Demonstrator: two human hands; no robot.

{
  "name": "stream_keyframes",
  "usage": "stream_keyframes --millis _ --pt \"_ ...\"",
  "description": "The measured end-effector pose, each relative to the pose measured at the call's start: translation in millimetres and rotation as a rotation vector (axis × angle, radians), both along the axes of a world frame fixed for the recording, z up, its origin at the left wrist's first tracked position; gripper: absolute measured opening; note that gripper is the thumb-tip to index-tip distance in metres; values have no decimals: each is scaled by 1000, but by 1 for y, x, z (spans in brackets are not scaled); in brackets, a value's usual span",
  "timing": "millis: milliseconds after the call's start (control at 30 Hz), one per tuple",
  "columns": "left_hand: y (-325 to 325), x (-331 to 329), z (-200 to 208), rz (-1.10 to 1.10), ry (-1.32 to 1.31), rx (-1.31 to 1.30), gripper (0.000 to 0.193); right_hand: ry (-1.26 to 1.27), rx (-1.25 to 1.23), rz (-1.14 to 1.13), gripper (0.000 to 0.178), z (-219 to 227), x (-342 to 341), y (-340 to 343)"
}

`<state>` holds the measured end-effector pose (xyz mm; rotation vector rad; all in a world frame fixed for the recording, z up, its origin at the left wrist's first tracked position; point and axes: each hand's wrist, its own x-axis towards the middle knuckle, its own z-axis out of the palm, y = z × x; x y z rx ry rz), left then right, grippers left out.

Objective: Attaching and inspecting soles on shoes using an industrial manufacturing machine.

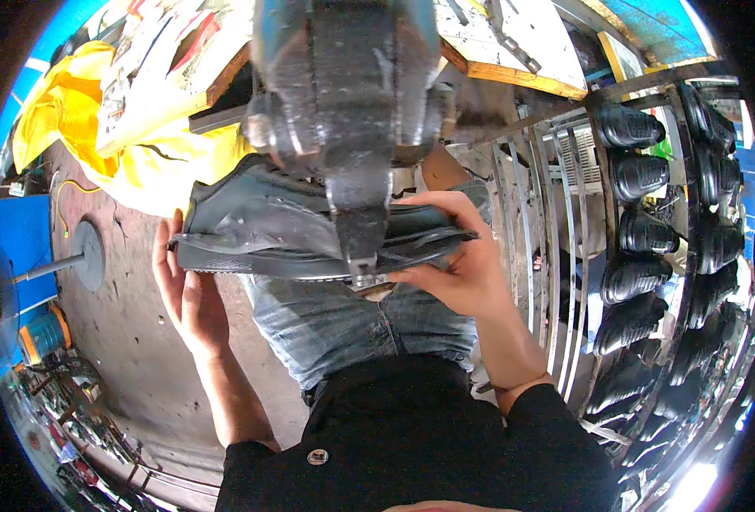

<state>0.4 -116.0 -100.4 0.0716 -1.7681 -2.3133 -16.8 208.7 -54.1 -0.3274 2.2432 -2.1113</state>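
A black leather shoe (262, 213) lies sideways across the middle, its sole edge turned toward me. My left hand (191, 294) holds its left end, with fingers behind and thumb in front. At the other end, my right hand (456, 269) grips the shoe, thumb along the near sole edge and fingers over the top. A worn dark metal machine (356, 128) comes down from the top of the view. Its narrow lower arm reaches the shoe near my right hand and hides part of it. Whether its tip touches the sole, I cannot tell.
A metal rack (680, 222) on the right carries several black shoes. Yellow cloth (151, 175) hangs at the left, beside a littered white bench (190, 72). Another white tabletop (514, 47) stands at the back right. A round-based stand (87, 256) rests on the floor at left.
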Motion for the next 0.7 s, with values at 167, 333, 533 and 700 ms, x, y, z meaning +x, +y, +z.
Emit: stream_keyframes --millis 167,333,533,700 --pt "37 -8 43 182 315 -656 95 76 203 73 59 19 -7 -10" --pt "77 -29 95 -271 327 -956 89 56 318 94 58 30 -8 -11" --pt "88 -50 87 -507 227 -814 69 263 547 133 58 45 -12 -10" --pt "86 -41 67 -511 74 -441 60 328 593 184 60 54 -20 -6"
